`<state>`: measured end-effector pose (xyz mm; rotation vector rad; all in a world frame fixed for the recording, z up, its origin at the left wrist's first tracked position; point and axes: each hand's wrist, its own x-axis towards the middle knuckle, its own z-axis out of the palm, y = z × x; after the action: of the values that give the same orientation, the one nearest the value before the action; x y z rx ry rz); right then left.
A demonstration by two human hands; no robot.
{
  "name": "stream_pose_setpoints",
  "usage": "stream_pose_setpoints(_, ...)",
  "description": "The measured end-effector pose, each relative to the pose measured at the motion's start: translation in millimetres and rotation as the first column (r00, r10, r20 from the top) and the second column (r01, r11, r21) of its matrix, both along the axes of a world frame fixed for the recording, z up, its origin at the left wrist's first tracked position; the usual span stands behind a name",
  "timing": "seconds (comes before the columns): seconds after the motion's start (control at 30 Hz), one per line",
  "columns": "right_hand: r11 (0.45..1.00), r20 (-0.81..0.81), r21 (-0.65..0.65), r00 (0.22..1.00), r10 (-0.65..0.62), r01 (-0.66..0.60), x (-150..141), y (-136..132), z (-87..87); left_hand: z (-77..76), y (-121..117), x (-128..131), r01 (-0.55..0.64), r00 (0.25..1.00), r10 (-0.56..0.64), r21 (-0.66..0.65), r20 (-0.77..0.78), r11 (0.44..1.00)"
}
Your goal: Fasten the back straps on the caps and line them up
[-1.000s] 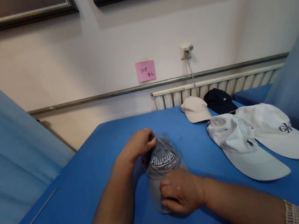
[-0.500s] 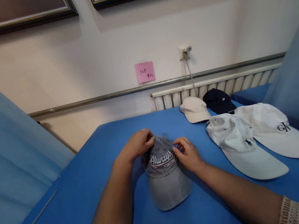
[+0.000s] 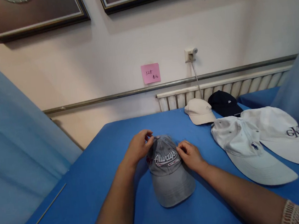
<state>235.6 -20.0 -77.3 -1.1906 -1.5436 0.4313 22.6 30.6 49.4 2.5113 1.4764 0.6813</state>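
A gray baseball cap [image 3: 173, 182] with white "Always" lettering rests on the blue-covered table, its brim toward me. My left hand [image 3: 139, 147] is at the upper left of the crown, thumb and curled fingers on the fabric. On the opposite side, my right hand [image 3: 190, 154] pinches the crown's right edge, its fingers folded in. The back of the cap is hidden from view.
To the right lie a white cap with a pony logo [image 3: 246, 151], a white CK cap [image 3: 276, 127], a beige cap [image 3: 199, 111] and a navy cap [image 3: 223, 102]. A thin stick [image 3: 49, 205] lies at left. Behind stand a radiator [image 3: 180, 100] and a rail [image 3: 126, 93].
The view has shifted slightly, moving the scene rightward. My right fingers have curled in more at the crown's edge, while my left fingers stay at its upper left.
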Motion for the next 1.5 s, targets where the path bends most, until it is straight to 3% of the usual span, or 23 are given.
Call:
stream_pose_setpoints(0.13, 1.0, -0.021, -0.01, 1.0, 0.02, -0.02, -1.4, -0.6, -1.6, -22.6, -22.5, -24.4, -0.204, 0.979, 0.205, -0.035, 0.018, 0.978)
stream_pose_setpoints(0.27, 0.999, -0.036, -0.019, 0.999, 0.032, -0.033, -2.3, -3.3, -1.3, -39.2, -37.0, -27.3, -0.212, 0.977, 0.211, -0.024, -0.032, 0.977)
stream_pose_setpoints(0.47, 0.999, -0.04, -0.005, 0.999, 0.037, -0.038, -1.1, -5.1, -1.0, -44.7, -31.5, -18.9, -0.183, 0.982, 0.181, -0.021, -0.046, 0.983)
stream_pose_setpoints(0.6, 0.999, -0.055, -0.022, 0.997, 0.048, -0.05, -1.1, -4.4, -2.7, -49.0, -25.9, -23.5, -0.21, 0.973, 0.218, -0.099, 0.079, 0.973)
stream_pose_setpoints(0.7, 0.997, -0.061, -0.038, 0.996, 0.062, -0.064, -2.3, -3.9, -4.7, -49.9, -19.9, -27.7, -0.214, 0.922, 0.258, -0.176, 0.287, 0.961)
stream_pose_setpoints(0.83, 0.995, -0.061, -0.055, 0.995, 0.077, -0.081, -3.7, -3.8, -5.7, -49.8, -10.7, -33.4, -0.083, 0.797, 0.258, -0.325, 0.546, 0.942)
stream_pose_setpoints(0.93, 0.996, -0.074, -0.059, 0.995, 0.066, -0.071, -3.7, -4.6, -4.6, -53.2, -7.2, -37.3, -0.009, 0.795, 0.242, -0.389, 0.556, 0.921)
stream_pose_setpoints(1.3, 0.998, -0.087, -0.046, 0.995, 0.047, -0.051, -3.8, -3.4, -4.9, -58.0, -11.9, -36.8, -0.159, 0.853, 0.255, -0.24, 0.456, 0.958)
stream_pose_setpoints(1.5, 0.998, -0.081, -0.05, 0.996, 0.039, -0.043, -3.6, -2.2, -3.5, -45.2, -21.5, -28.9, -0.26, 0.838, 0.266, -0.08, 0.477, 0.962)
